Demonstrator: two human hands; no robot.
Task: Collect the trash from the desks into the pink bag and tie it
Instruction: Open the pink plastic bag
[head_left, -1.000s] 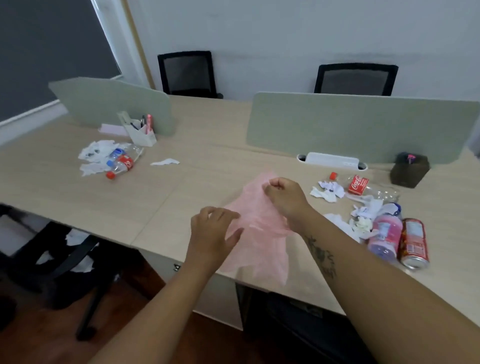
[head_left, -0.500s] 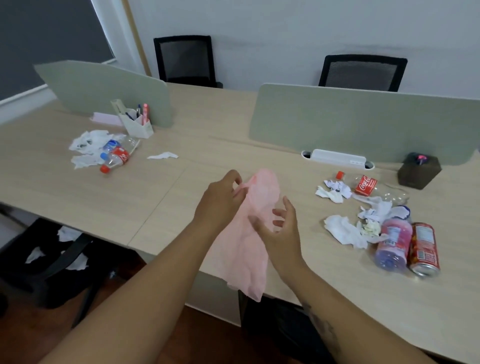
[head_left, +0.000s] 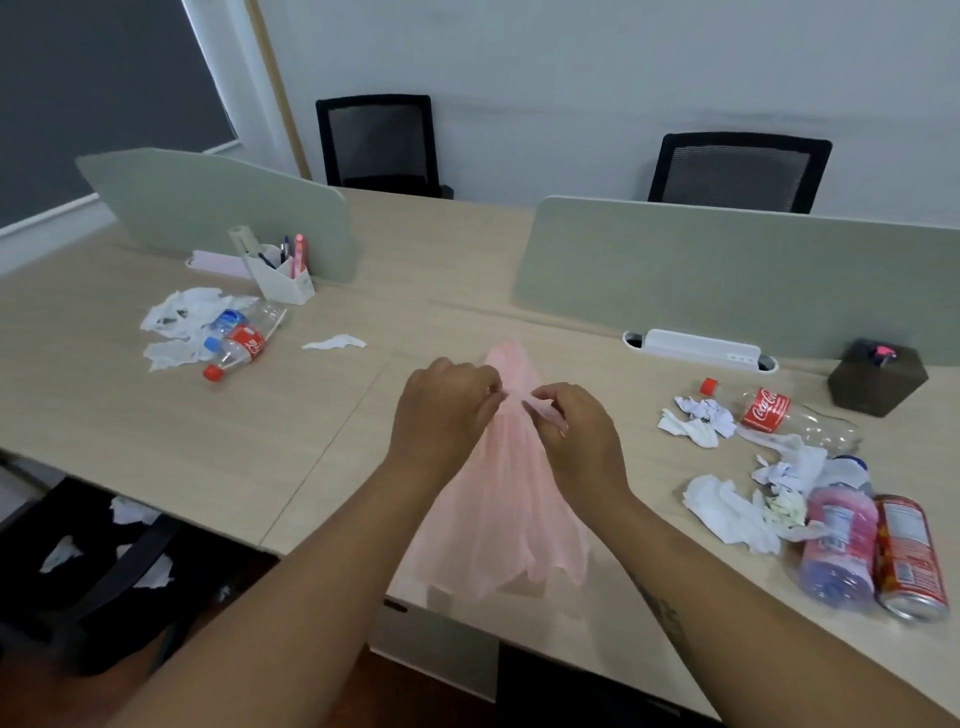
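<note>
Both forearms reach in from the near edge of the desk (head_left: 130, 441) and meet above its middle. The left hand (head_left: 441, 410) is closed, its fingertips pinching the upper part of the pink bag (head_left: 498, 519). The right hand (head_left: 576, 431) is likewise closed in a pinch on the same upper part, just beside the left hand. The bag hangs from the two pinch points; its lower hem fans out and overlaps the near desk edge. A short tip of bag stands up above the hands. Whether the mouth of the bag has been parted cannot be told from this view.

To the right, near the front edge, lie a red can (head_left: 909, 556) and a pink bottle (head_left: 836, 545), side by side and touching. Crumpled white paper (head_left: 727, 514) lies just left of them. Farther back is a clear cola bottle (head_left: 779, 415) on its side.

The desk surface between the hands and the left pile is bare. That left pile holds a second cola bottle (head_left: 236, 353) on white wrappers (head_left: 182, 312), with one paper scrap (head_left: 335, 342) lying apart toward the centre. A white pen holder (head_left: 283, 278) stands behind the pile.

Two grey-green dividers (head_left: 727, 275) close off the far side of each desk. A dark box (head_left: 878, 376) sits against the right divider. Two black chairs (head_left: 382, 140) stand by the wall.
</note>
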